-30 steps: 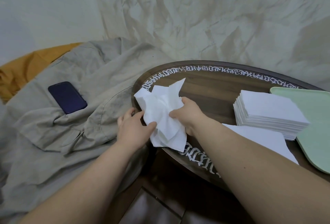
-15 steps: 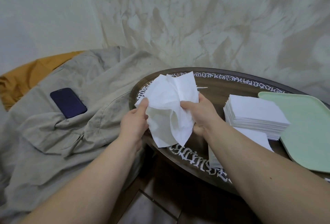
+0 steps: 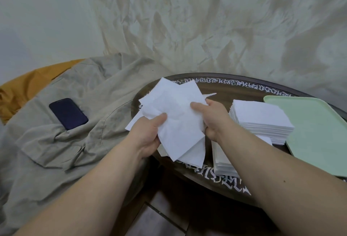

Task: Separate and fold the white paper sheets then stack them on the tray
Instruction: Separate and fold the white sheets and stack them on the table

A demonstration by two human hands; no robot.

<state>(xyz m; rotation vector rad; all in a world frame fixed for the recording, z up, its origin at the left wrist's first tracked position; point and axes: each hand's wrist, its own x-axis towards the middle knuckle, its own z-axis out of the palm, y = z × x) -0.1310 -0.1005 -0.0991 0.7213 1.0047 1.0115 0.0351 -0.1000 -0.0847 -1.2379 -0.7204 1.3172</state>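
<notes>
Thin white paper sheets [image 3: 176, 115] hang spread between my two hands above the left end of the dark round table [image 3: 221, 89]. My left hand [image 3: 148, 134] pinches their lower left part with the thumb on top. My right hand [image 3: 212, 119] pinches their right edge. A thick stack of folded white sheets [image 3: 261, 121] stands to the right of my right hand, touching the pale green tray [image 3: 319, 132]. A lower pile of white sheets [image 3: 223, 158] lies on the table under my right forearm.
A dark blue phone [image 3: 68, 113] lies on a beige garment [image 3: 78, 141] spread to the left of the table. Orange cloth [image 3: 28, 85] shows behind it. Crumpled pale fabric [image 3: 206, 29] covers the wall. Brown floor tiles [image 3: 163, 217] lie below the table edge.
The bunched sheets have been lifted and opened out wider and flatter between my hands. My hands have moved apart, and my left thumb now lies on the front of the paper.
</notes>
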